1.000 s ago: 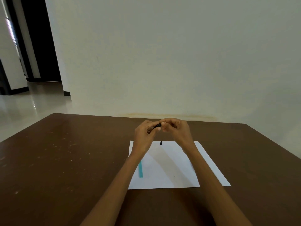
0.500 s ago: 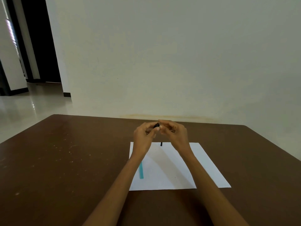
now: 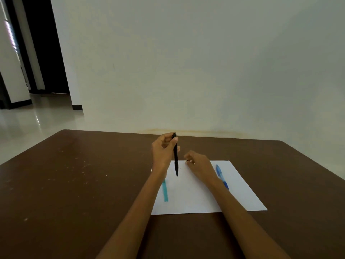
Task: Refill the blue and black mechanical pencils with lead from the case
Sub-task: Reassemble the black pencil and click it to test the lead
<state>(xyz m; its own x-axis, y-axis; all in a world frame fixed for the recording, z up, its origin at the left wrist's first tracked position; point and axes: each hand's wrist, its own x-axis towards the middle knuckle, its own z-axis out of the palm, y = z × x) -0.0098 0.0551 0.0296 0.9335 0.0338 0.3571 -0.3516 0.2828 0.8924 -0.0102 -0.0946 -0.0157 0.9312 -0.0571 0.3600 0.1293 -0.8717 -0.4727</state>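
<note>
My left hand [image 3: 162,152] holds the black mechanical pencil [image 3: 176,161] upright by its top end, tip pointing down just above the white sheet of paper [image 3: 242,195]. My right hand [image 3: 198,164] hovers low over the sheet's far edge, fingers curled; whether it pinches something small I cannot tell. The blue mechanical pencil [image 3: 220,175] lies on the sheet to the right, partly hidden by my right forearm. The teal lead case [image 3: 165,191] lies on the sheet's left side, beside my left forearm.
Everything rests on a brown table [image 3: 74,184] set against a pale wall [image 3: 186,71]. A dark doorway [image 3: 43,53] and shiny floor are at the left.
My hands were joined around the pencil's top; now they have parted. The left hand keeps the black pencil upright, the right hand has dropped toward the paper. The blue pencil is now uncovered.
</note>
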